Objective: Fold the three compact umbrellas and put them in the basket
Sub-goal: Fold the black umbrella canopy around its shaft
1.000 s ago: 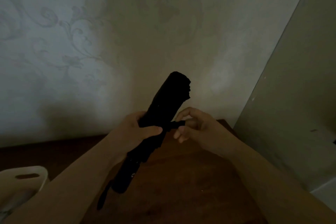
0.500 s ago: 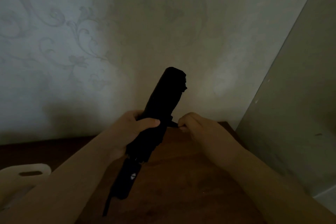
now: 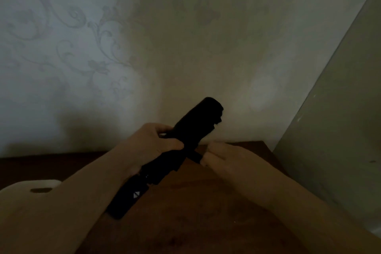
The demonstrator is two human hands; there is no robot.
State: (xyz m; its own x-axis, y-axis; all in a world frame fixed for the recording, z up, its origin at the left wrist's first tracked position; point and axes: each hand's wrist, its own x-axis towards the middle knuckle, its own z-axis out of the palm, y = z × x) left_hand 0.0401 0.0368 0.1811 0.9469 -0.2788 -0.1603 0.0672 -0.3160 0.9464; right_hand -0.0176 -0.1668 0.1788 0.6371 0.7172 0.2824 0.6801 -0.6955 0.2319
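My left hand [image 3: 148,146] curls around the middle of 1 black compact umbrella [image 3: 175,154], holding it tilted above the brown bench [image 3: 206,212]. My right hand [image 3: 224,161] pinches its closing strap [image 3: 194,155] in bent fingers. If that strap slips, the rolled canopy could spring loose. The pale basket [image 3: 28,188] shows at lower left, near my forearm.
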